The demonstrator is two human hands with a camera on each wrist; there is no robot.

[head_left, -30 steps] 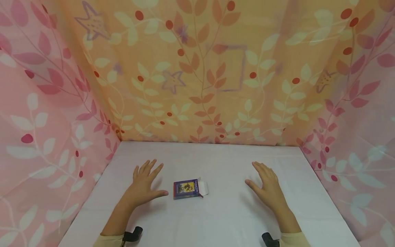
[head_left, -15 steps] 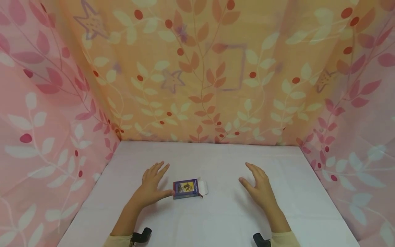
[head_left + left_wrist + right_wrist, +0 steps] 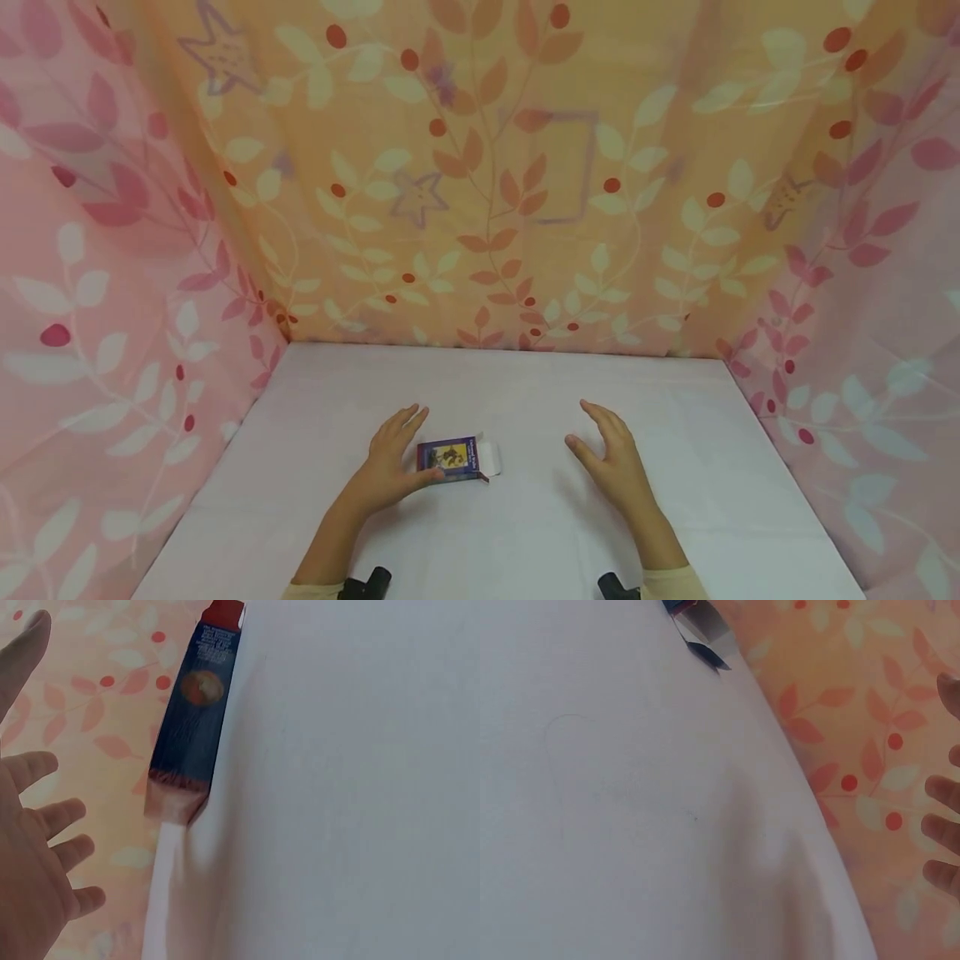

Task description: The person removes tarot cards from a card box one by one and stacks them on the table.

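A small dark blue card box (image 3: 452, 457) with a yellow picture on its face lies flat on the white table, its white end flap open to the right. My left hand (image 3: 392, 468) hovers at the box's left side, fingers spread, with the thumb overlapping the box's near edge in the head view. In the left wrist view a gap separates the hand (image 3: 37, 847) from the box (image 3: 193, 705). To the right, my right hand (image 3: 613, 462) is held apart from the box, fingers extended and holding nothing. Only the flap end of the box (image 3: 705, 634) shows in the right wrist view.
The white table (image 3: 525, 542) spreads beneath both hands. A yellow-orange leaf-patterned curtain (image 3: 480, 167) stands behind it, with a pink curtain (image 3: 112, 333) on the left and another pink curtain (image 3: 862, 375) on the right. A black wrist mount (image 3: 367, 583) sits on the left sleeve.
Both hands have moved inward, the left one rightward until its thumb overlaps the box in view, the right one leftward. The box stays where it was on the table.
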